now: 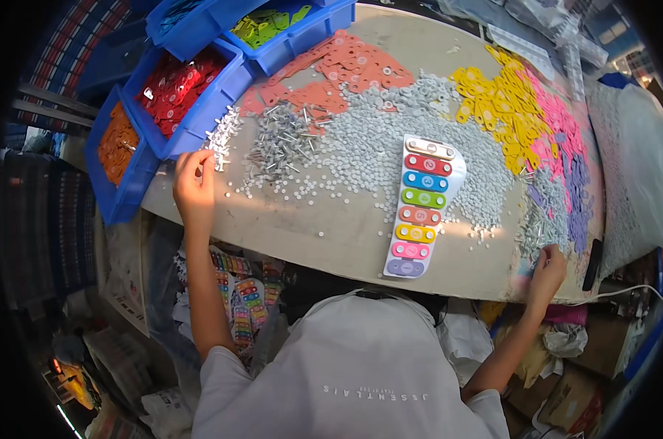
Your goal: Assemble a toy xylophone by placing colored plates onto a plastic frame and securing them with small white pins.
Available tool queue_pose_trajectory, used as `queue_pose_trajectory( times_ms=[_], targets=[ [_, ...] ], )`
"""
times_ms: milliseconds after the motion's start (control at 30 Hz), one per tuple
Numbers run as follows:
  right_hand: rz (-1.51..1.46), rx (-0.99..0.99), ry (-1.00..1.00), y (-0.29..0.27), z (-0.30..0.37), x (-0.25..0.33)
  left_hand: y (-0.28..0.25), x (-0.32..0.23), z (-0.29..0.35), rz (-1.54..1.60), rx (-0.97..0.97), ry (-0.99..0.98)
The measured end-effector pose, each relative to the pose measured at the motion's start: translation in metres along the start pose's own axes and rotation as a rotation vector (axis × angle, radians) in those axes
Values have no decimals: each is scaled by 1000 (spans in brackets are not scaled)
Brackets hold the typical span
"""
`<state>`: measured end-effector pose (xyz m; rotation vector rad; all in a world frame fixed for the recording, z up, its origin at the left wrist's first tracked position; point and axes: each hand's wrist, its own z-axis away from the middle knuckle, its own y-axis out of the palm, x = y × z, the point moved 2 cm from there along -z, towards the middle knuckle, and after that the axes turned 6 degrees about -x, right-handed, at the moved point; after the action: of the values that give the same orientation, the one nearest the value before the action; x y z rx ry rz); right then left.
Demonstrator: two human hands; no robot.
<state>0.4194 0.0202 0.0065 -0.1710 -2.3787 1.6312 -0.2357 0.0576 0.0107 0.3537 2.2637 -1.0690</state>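
Note:
A toy xylophone (422,199) with a white base and a row of coloured bars lies at the middle of the table, tilted slightly, with neither hand on it. My left hand (194,183) is at the near side of a small heap of white pins (222,137), fingertips pinched together at its edge. Far to the right, my right hand (548,273) rests by the table's front edge, its fingers closed beside a pile of silver pins (542,223). Whatever either hand pinches is too small to make out.
Blue bins (153,139) at the left hold red, orange and green bars. Salmon bars (353,62), silver screws (284,139), small white washers (379,135), yellow bars (503,102), pink bars (558,121) and purple bars (578,205) cover the table. Finished-looking xylophones (249,300) lie below it.

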Motion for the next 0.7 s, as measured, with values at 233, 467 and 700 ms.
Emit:
queue_pose_trajectory(
  times_ms=[233,467,700],
  targets=[
    [139,-9,-34,7,5,-3,25,27,-6,-218,52,55],
    [313,-123,-44,3,10,2,28,-16,9,141,-1,13],
    [-673,-60,139,-39,28,123,37,-118,70,447,591,-387]
  ],
)
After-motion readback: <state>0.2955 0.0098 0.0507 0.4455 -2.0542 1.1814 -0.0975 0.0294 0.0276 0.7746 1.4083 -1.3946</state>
